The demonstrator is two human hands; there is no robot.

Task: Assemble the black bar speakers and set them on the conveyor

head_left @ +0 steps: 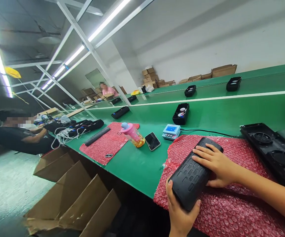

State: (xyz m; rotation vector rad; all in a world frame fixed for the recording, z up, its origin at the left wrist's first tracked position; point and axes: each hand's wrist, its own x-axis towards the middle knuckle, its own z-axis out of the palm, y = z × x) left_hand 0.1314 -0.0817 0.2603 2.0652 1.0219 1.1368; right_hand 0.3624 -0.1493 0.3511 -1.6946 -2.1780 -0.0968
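- A long green workbench point(231, 108) runs from the near right away to the far left, with a white stripe along its length.
- A sheet of red bubble wrap point(231, 204) lies over the near edge of the bench, directly below the camera.
- A black tray with round fan-like openings point(270, 148) rests on the right part of the wrap.
- A black speaker case point(194, 172), oblong with rounded ends, lies on the wrap, angled from near left to far right.
- The right hand point(217, 163) lies flat across the far half of the case, fingers spread over its top, pressing rather than gripping.
- The left hand point(179, 214) clasps the near end of the case, thumb on one side and fingers on the other.
- A second red bubble wrap mat point(107, 143) lies farther left, with a thin black bar point(97, 136) on it.
- A pink drinking bottle point(132, 134) lies tilted beside a dark phone point(152, 141).
- A small blue-and-white meter point(171, 131) sits just beyond the near wrap, a black cable leading off to its right.
- An open black housing point(181, 113) stands behind the meter.
- A seated person in a dark top point(16, 138) works at the far left.
- Flattened cardboard boxes point(70, 197) lean below the bench edge.
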